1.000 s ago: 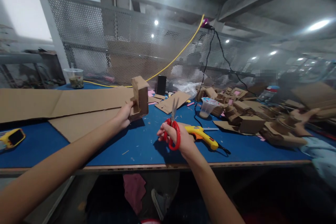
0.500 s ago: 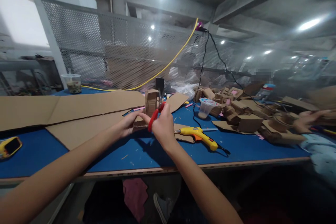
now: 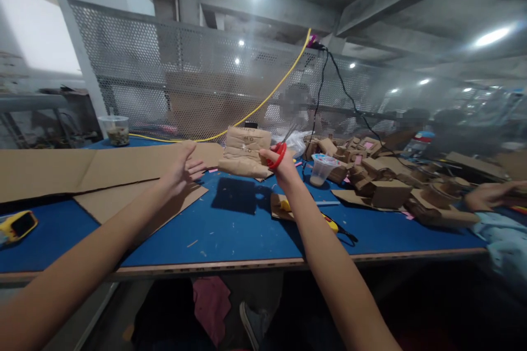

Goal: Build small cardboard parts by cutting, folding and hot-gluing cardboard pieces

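My right hand [image 3: 282,164] is closed round the red handles of a pair of scissors [image 3: 279,156], whose blades point up and away. Its fingertips also meet the right edge of a folded cardboard piece [image 3: 245,148], which is creased and printed with dark letters. That piece is up above the blue table and casts a shadow on it. To the left of it, my left hand [image 3: 181,167] is open and empty, its fingers spread. A yellow glue gun [image 3: 331,224] lies partly hidden behind my right forearm, beside a small cardboard scrap [image 3: 280,205].
Large cardboard sheets [image 3: 41,170] cover the left of the blue table [image 3: 230,236], with a yellow device [image 3: 18,227] in front. A plastic cup [image 3: 323,170] and a cardboard pile [image 3: 387,175] stand right. Another person's hand [image 3: 489,194] is at the far right.
My left hand has let go of the cardboard piece and drawn left, opening. My right hand has moved right with the scissors, and the cardboard piece has turned its printed face toward me.
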### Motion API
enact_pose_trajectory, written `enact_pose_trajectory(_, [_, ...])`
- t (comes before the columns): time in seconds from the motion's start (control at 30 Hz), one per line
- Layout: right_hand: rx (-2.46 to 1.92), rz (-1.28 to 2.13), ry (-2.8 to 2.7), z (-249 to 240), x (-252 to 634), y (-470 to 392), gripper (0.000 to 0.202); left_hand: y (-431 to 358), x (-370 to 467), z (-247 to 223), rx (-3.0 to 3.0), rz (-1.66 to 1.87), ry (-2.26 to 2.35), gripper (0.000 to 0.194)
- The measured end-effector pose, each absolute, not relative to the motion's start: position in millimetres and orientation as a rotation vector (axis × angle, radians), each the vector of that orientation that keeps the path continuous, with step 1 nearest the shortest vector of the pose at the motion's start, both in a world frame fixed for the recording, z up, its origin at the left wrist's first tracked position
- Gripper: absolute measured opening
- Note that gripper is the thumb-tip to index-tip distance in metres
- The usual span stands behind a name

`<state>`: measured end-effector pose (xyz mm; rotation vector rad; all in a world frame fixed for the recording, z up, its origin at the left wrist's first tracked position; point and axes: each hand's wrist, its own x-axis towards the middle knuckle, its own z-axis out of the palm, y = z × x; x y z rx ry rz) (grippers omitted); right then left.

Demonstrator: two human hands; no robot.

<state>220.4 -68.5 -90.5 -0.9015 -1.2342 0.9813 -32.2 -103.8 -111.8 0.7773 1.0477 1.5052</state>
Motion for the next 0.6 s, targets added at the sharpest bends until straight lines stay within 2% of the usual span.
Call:
enact_pose_trajectory(0.07, [-0.917, 1.043, -1.218, -95.3, 224.1, -68.9, 0.019, -101.2, -37.7, -109.6, 0.792, 1.514, 1.055, 0.067])
enact_pose_trajectory(0.23, [-0.922, 1.15, -1.179, -100.4, 220.5, -66.1, 0.028, -103.9, -31.5, -107.7, 0.869, 1.431, 0.996, 0.059])
enact_pose_trajectory(0.43, [-0.808, 1.039, -1.087, -107.4, 203.2, -72.3, 0.023, -122.3, 5.6, -119.6, 0.923, 1.23, 0.897, 0.045])
enact_pose_trajectory(0.6, [-0.681, 0.963, -1.158, -109.9, 185.7, -86.8, 0.051, -127.2, 21.0, -128.2, 0.884, 1.313, 0.88, 0.029])
